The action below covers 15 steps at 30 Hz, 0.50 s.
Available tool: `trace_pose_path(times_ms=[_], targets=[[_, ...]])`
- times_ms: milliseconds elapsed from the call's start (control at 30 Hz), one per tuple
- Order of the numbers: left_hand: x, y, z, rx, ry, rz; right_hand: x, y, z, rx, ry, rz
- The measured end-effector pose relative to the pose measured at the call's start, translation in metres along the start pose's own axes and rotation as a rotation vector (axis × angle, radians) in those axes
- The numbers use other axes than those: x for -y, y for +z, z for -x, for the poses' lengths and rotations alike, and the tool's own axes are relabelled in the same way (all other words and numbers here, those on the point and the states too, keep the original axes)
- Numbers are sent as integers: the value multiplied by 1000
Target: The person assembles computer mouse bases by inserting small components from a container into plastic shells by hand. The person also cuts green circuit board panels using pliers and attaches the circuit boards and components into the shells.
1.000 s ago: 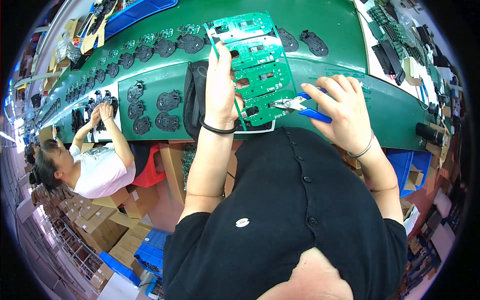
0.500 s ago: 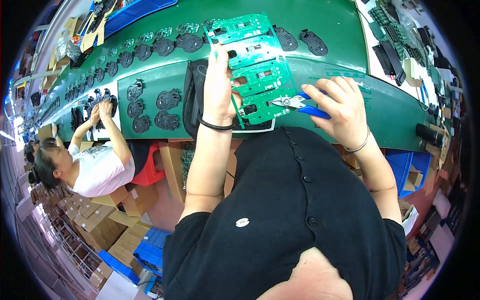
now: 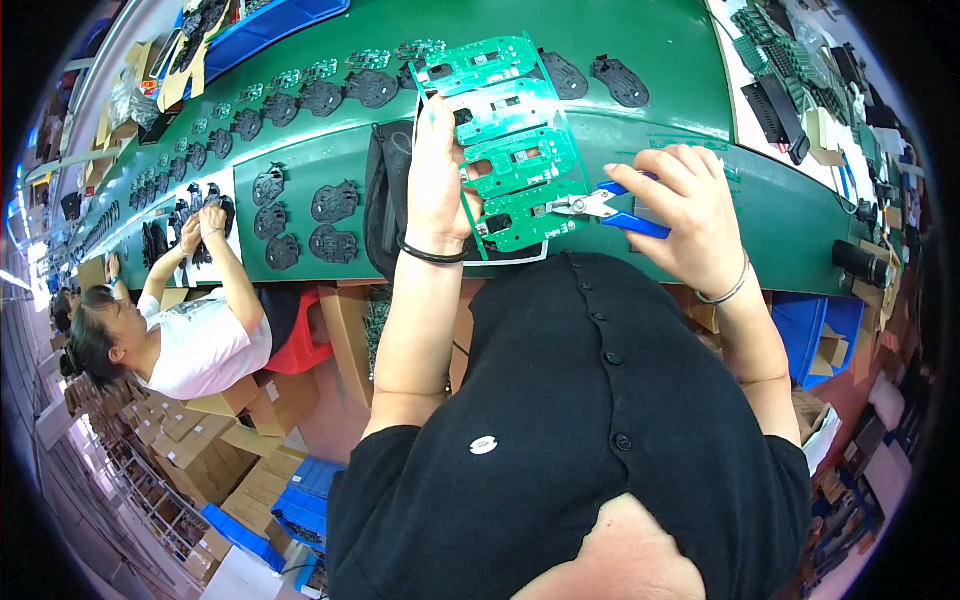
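Holding the green circuit panel [image 3: 505,140] upright over the surface's [image 3: 690,60] near edge, our left hand [image 3: 437,170] gripped its left side | right hand [image 3: 690,215] closed blue-handled cutters [image 3: 600,207] at its lower right edge, steadied for snipping.

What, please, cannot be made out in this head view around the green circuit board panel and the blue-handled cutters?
- Cutter tips of the blue-handled cutters: too small to see whether they bite the green circuit board panel.
- Left hand palm: turned away.
- Black pad on the green conveyor belt: mostly behind arm and panel.
- Right hand grip: fingers cover the handles.
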<state>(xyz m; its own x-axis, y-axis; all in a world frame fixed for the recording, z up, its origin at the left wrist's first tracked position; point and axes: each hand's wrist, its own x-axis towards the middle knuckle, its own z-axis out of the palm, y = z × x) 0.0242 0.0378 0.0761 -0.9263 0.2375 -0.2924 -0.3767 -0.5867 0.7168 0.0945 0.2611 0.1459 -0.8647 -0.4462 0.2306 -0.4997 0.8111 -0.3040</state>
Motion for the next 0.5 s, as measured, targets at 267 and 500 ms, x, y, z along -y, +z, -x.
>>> trace_pose_path(times_ms=[267, 500], targets=[[-12, 16, 6, 0, 20, 2, 4, -2, -8, 40, -47, 66], [-17, 18, 9, 1, 18, -32, 5, -4, -11, 52, -65, 54]])
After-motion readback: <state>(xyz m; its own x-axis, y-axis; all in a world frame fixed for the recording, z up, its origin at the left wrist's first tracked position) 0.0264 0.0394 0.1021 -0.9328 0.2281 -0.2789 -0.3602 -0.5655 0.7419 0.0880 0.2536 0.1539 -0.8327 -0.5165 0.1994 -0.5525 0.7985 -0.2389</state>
